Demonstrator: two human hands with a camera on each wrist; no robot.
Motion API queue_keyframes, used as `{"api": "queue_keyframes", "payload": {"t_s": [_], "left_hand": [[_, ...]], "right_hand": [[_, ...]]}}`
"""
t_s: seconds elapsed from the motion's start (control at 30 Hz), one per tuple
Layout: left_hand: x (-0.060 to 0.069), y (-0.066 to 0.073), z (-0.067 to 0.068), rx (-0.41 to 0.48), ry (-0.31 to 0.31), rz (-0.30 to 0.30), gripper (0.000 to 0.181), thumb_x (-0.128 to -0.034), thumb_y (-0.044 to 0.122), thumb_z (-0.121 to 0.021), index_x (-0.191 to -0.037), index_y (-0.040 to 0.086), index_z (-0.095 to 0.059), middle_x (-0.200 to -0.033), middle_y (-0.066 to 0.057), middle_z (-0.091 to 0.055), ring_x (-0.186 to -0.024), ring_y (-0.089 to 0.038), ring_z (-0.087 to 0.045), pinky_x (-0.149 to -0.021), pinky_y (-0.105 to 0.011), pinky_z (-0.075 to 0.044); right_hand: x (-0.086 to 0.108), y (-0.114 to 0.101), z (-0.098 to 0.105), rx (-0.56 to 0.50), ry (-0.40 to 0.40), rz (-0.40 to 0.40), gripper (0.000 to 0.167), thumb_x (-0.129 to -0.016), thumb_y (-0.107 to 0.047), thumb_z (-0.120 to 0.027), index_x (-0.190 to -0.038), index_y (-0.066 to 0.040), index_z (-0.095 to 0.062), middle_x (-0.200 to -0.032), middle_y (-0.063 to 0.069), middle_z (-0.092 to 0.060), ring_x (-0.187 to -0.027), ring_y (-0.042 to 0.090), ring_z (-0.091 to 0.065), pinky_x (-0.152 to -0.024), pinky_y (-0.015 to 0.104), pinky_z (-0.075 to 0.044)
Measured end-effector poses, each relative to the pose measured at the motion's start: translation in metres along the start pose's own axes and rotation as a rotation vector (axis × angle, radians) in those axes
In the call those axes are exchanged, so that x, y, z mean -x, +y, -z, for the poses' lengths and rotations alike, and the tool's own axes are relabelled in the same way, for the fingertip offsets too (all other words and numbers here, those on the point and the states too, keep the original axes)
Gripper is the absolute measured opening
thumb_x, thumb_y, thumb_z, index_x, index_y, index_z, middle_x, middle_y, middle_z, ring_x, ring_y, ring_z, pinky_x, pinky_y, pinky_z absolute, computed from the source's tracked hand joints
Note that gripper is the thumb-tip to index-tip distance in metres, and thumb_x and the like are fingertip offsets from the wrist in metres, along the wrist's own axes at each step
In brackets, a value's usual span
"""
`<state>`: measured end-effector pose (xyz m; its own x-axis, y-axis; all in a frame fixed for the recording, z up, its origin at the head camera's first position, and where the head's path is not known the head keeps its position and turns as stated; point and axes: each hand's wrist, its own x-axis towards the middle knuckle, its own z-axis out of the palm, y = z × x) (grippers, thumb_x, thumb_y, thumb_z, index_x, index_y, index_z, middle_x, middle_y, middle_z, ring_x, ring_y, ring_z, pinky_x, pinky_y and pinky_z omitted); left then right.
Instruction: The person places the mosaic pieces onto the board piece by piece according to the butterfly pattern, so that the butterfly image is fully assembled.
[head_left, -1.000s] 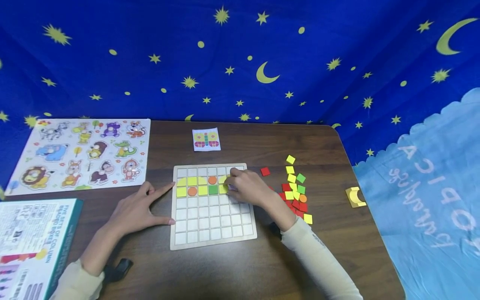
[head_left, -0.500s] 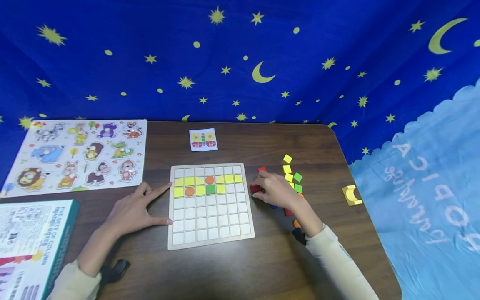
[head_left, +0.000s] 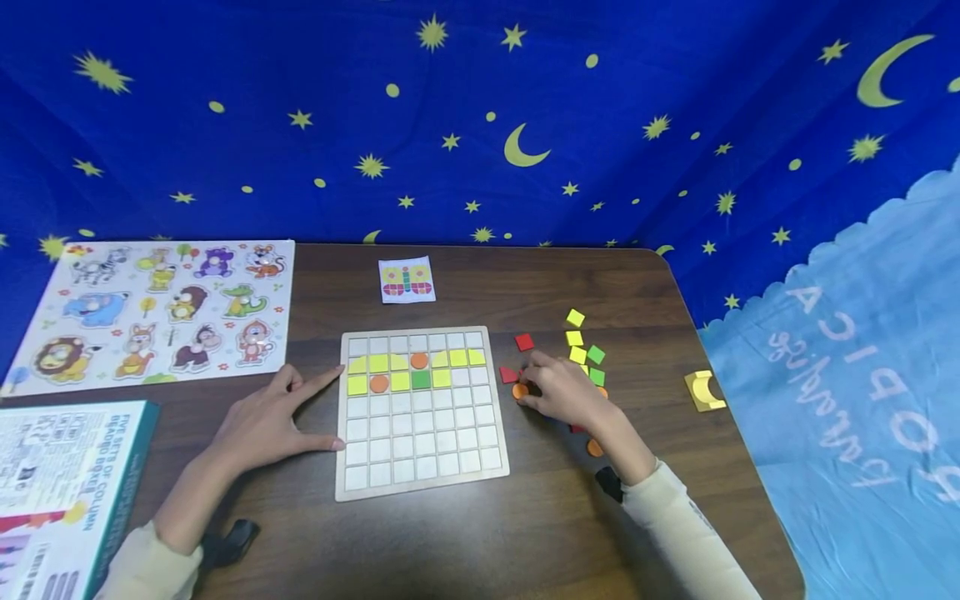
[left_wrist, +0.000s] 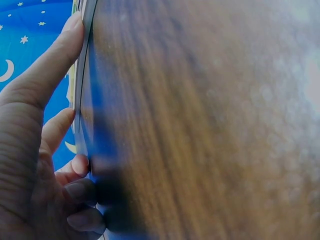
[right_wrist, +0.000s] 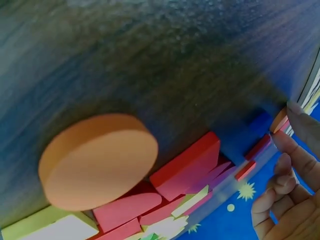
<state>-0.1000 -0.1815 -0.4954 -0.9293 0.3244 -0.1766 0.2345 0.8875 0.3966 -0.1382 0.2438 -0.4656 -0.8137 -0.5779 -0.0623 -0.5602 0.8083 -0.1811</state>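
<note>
Brown table (head_left: pixel 465 542); left hand (head_left: pixel 264 423), spread, touches the board (head_left: pixel 425 442) beside it; right hand (head_left: pixel 566 390) pinches an orange disc (head_left: pixel 518 392), likely light, stiff, best taken by its rim.

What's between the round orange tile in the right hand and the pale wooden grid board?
Nothing visible straight across: the round orange tile, pinched by the right hand, is just off the right edge of the pale wooden grid board. A flat red tile beside that edge, slightly farther away, would sit under a diagonal path.

Soft light, the tabletop (left_wrist: pixel 200 125) blurred in the left wrist view, pale glare at right.
</note>
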Motion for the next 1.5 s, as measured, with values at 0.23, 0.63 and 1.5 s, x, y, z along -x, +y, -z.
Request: {"api": "queue_keyframes", "payload": {"t_s": [0.23, 0.63, 1.5], "left_hand": [[0.000, 0.000, 0.000, -0.004, 0.004, -0.004, 0.108, -0.0646, 0.085, -0.066, -0.154, 0.033, -0.036, -0.099, -0.004, -0.037, -0.060, -0.014, -0.033, -0.049, -0.029, -0.026], [-0.001, 0.000, 0.000, 0.008, -0.002, 0.006, 0.108, -0.0643, 0.086, -0.065, -0.154, 0.033, -0.036, -0.100, -0.004, -0.037, -0.061, -0.015, -0.033, -0.050, -0.030, -0.026], [0.000, 0.001, 0.000, 0.004, 0.001, 0.006, 0.108, -0.0638, 0.085, -0.066, -0.154, 0.032, -0.037, -0.099, -0.004, -0.036, -0.061, -0.015, -0.033, -0.050, -0.030, -0.026]], "right_hand": [[-0.002, -0.002, -0.001, 0.022, -0.013, 0.007, 0.024, -0.081, -0.024, -0.081, -0.097, -0.006, -0.076, -0.089, 0.002, -0.057, -0.066, 0.012, -0.049, -0.061, 0.027, -0.043], [-0.022, -0.017, 0.004, 0.018, 0.023, 0.058, 0.027, -0.082, -0.028, -0.081, -0.098, -0.007, -0.077, -0.092, 0.002, -0.060, -0.066, 0.011, -0.046, -0.058, 0.024, -0.038], [-0.071, -0.056, 0.000, -0.002, -0.058, 0.045, 0.026, -0.087, -0.023, -0.077, -0.110, -0.009, -0.075, -0.099, 0.005, -0.064, -0.075, 0.014, -0.058, -0.068, 0.028, -0.049]]}}
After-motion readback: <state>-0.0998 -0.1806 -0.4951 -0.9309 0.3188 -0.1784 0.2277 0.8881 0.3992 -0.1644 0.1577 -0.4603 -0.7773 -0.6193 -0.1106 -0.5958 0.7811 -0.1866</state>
